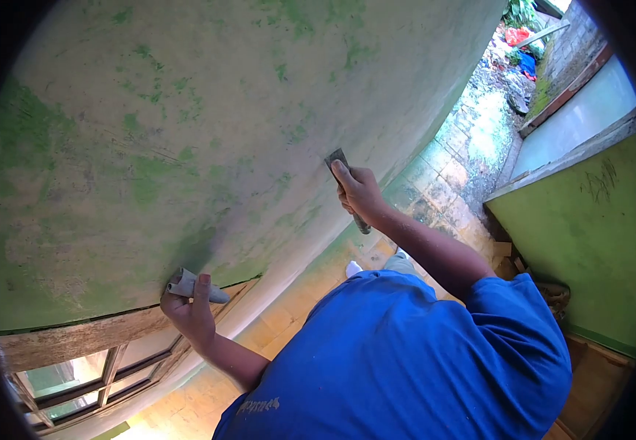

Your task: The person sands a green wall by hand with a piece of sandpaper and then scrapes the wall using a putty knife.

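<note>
My right hand (362, 192) is wrapped round a putty knife (337, 156), its thumb along the tool and the dark blade at the patchy green and whitish wall (244, 132). The handle end sticks out below my fist. Lower left, my left hand (192, 315) grips a second, grey-smeared scraper (184, 283) between thumb and fingers, close to the wall just above a wooden window frame (76, 341). A rounded grey handle end points right, past my thumb. Pale filler-like patches cover much of the green paint around both hands.
A yellowish tiled floor (281, 323) runs along the wall's foot. On the right stands a green panel or low wall (589, 235), with a basket-like object (552, 293) beside it. Rubble and colourful litter (519, 51) lie at the far end of the passage.
</note>
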The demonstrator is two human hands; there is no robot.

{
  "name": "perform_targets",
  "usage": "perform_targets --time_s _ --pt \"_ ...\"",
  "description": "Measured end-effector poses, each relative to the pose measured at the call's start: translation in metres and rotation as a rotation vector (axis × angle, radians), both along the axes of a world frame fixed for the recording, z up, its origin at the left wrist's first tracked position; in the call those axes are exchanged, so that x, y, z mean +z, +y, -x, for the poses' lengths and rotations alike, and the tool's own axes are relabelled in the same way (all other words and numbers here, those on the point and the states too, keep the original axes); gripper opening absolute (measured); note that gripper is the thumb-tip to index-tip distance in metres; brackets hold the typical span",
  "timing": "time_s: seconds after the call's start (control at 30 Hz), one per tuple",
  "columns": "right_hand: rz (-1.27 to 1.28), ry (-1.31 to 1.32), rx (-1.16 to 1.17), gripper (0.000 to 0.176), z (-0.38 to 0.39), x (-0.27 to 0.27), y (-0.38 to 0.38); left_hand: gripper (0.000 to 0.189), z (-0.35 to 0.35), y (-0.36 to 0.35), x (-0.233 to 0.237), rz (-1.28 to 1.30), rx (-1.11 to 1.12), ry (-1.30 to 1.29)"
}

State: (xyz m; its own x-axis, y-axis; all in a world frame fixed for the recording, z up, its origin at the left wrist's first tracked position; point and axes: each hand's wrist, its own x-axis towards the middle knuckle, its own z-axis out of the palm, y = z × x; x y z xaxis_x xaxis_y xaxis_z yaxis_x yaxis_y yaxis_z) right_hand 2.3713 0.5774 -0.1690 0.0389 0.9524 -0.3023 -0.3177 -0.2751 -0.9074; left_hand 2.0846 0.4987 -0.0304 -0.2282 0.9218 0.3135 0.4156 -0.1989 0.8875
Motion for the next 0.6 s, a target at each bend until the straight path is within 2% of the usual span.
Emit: perform_targets --time_s 0.17,0.23,0.33,0.47,0.53,0.6 --pt "0.001 -0.090 0.019 0.052 -0.011 -0.022 -0.015 0.021 -0.003 0.000 0.001 -0.016 0.028 -0.006" --pt "0.083 -0.153 0.058 0.053 -0.011 -0.035 -0.019 0.021 -0.002 0.001 0.001 -0.025 0.013 -0.021" --pt "-0.021 -0.088 -0.009 0.054 0.001 -0.001 0.008 0.021 0.000 -0.001 -0.002 -0.016 -0.004 0.026" --pt "-0.025 -0.051 0.029 0.054 -0.007 0.001 -0.002 0.021 -0.005 -0.001 0.003 0.017 0.005 -0.001" --pt "-0.010 -0.136 0.028 0.055 -0.013 -0.001 -0.011 0.021 -0.003 0.000 0.001 0.014 0.000 -0.027" --pt "0.008 -0.173 0.035 0.055 -0.013 -0.016 -0.017 0.021 0.002 0.003 -0.008 -0.082 0.044 0.049"
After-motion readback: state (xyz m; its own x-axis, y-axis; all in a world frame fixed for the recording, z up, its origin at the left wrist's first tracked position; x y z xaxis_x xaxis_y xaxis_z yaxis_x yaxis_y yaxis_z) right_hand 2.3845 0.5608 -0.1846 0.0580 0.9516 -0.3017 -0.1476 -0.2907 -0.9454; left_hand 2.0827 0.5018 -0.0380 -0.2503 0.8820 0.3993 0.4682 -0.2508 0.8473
